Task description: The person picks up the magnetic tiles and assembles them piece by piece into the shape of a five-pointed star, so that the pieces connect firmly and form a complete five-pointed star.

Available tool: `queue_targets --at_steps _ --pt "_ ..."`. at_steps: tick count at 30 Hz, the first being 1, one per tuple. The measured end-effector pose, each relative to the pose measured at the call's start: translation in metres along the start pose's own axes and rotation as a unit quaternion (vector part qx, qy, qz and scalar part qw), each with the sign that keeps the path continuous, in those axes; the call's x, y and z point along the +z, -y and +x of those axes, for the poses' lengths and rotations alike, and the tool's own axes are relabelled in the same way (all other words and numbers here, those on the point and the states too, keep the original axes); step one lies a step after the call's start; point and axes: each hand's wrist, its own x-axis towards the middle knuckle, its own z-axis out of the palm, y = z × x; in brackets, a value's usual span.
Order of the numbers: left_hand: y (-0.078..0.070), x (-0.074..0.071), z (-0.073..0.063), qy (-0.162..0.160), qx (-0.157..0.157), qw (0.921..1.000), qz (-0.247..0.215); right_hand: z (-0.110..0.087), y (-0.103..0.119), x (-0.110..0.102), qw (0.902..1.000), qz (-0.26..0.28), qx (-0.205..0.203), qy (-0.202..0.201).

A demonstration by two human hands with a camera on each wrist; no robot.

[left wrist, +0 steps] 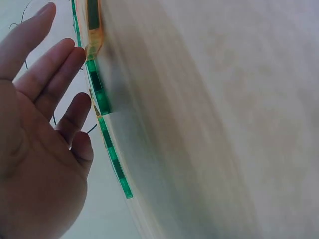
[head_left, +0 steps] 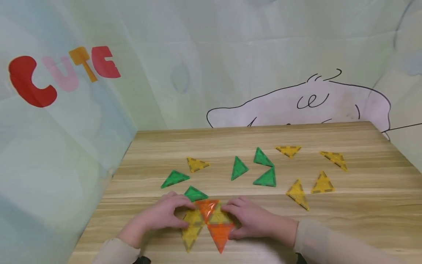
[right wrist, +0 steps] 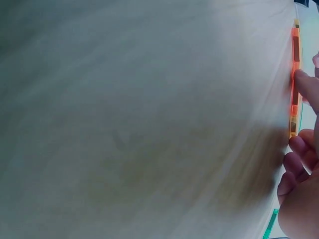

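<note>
Triangular magnetic tiles lie flat, edge to edge, between the two hands at the table's front. An upper orange tile [head_left: 207, 207] and a lower orange tile [head_left: 220, 235] meet an upper left yellow tile [head_left: 193, 218], a lower left yellow tile [head_left: 190, 239] and a right yellow tile [head_left: 219, 217]. Along the left side, my left hand [head_left: 165, 212] touches the yellow tiles with loosely bent fingers; the left wrist view shows its palm [left wrist: 42, 149] beside tile edges. My right hand [head_left: 250, 219] has its thumb against the lower orange tile [right wrist: 295, 55] and fingers at the right yellow tile.
A green tile [head_left: 195, 194] sits just above the left fingertips, another green tile [head_left: 174, 178] farther left. Three green tiles [head_left: 239, 169] lie mid-table. One yellow tile [head_left: 196, 164] is back left; several yellow tiles [head_left: 323, 183] lie to the right. A printed cloth [head_left: 184, 66] hangs behind.
</note>
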Motion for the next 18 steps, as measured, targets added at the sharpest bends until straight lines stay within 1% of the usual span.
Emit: queue_targets --at_steps 2,4,6,7,9,12,15,18 --pt "0.003 0.0 0.002 -0.007 0.0 1.0 -0.002 0.0 0.0 0.0 1.0 0.004 0.003 -0.002" --pt "0.005 0.0 0.003 -0.017 -0.001 0.9998 -0.002 -0.001 -0.001 -0.001 0.9998 0.019 0.011 -0.001" --pt "0.007 -0.001 0.003 -0.033 0.006 0.9994 0.003 -0.002 -0.003 -0.002 0.999 0.036 0.024 -0.005" --pt "0.007 -0.002 0.004 -0.041 0.011 0.9991 0.006 -0.003 -0.004 -0.004 0.9985 0.044 0.03 -0.009" --pt "0.01 -0.003 0.005 -0.054 0.008 0.9985 0.006 -0.005 -0.008 -0.008 0.9975 0.053 0.041 -0.022" --pt "0.014 -0.007 0.006 -0.076 -0.002 0.9969 0.019 -0.011 -0.017 -0.015 0.9967 0.044 0.052 -0.045" --pt "0.02 -0.01 0.009 -0.082 -0.017 0.9955 0.044 -0.019 -0.03 -0.021 0.9951 0.029 0.069 -0.065" --pt "0.025 -0.012 0.013 -0.073 -0.031 0.9952 0.058 -0.028 -0.043 -0.027 0.9922 0.015 0.087 -0.088"
